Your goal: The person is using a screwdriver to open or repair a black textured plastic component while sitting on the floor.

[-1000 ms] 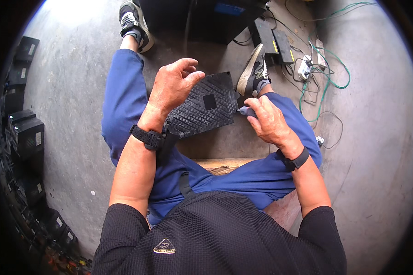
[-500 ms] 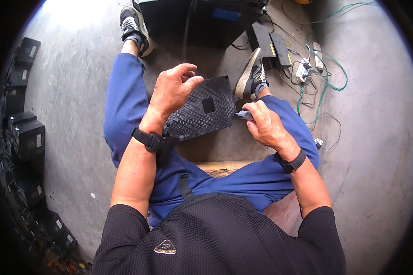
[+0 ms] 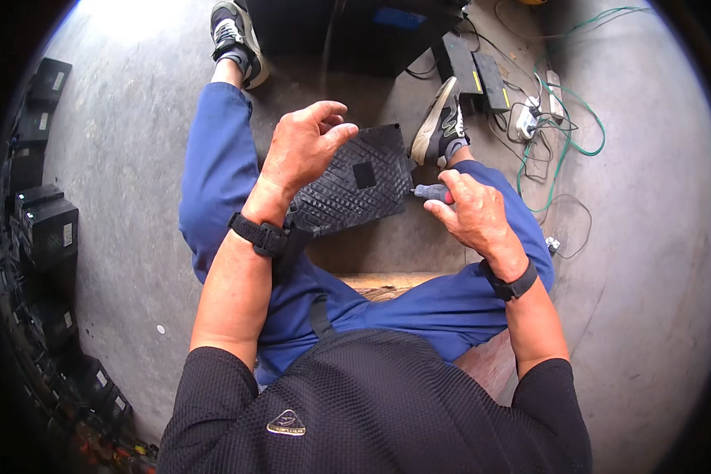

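I sit with a black ribbed panel [image 3: 363, 193] lying across my left thigh; it has a small smooth square patch in its middle. My left hand [image 3: 300, 150] rests its heel on the panel's left part, fingers raised and curled above it, thumb and forefinger close but apart. My right hand [image 3: 470, 217] grips a small screwdriver [image 3: 430, 192] with a red and grey handle, its tip pointing at the panel's right edge. Whether the tip touches the panel I cannot tell.
Several black boxes [image 3: 47, 229] line the floor on the left. A large black case [image 3: 355, 31] stands ahead between my feet. Black adapters [image 3: 470, 67], a white power strip [image 3: 525, 122] and green cables [image 3: 584, 118] lie at the upper right. I sit on a wooden block [image 3: 379, 284].
My left hand's fingers have lifted off the panel and curled together. The right hand and the screwdriver have stayed at the panel's right edge.
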Demonstrator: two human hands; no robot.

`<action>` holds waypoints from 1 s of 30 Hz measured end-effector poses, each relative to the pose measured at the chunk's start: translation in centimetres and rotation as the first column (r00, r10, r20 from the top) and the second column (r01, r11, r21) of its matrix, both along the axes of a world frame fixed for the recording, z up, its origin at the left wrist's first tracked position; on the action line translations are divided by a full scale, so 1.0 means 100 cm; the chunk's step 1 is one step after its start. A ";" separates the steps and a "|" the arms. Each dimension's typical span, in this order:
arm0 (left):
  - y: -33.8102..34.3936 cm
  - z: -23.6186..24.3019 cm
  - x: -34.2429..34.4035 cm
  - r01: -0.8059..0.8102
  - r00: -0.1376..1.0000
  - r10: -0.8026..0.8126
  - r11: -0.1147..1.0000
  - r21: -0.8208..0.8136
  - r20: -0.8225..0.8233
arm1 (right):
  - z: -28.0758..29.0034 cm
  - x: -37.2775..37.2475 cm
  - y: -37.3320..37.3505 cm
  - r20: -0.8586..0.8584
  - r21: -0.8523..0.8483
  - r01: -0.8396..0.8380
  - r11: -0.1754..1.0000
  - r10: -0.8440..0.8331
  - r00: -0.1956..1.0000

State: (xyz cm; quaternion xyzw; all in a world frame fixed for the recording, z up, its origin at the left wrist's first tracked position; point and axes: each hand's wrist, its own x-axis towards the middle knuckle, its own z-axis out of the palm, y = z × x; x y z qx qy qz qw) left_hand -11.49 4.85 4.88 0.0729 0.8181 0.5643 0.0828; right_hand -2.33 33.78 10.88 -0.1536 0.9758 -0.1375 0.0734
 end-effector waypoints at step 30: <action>0.137 -0.033 0.075 0.344 0.905 -0.393 0.903 0.258 0.166 | -0.011 0.012 0.014 -0.054 -0.160 -0.060 0.985 0.052 0.997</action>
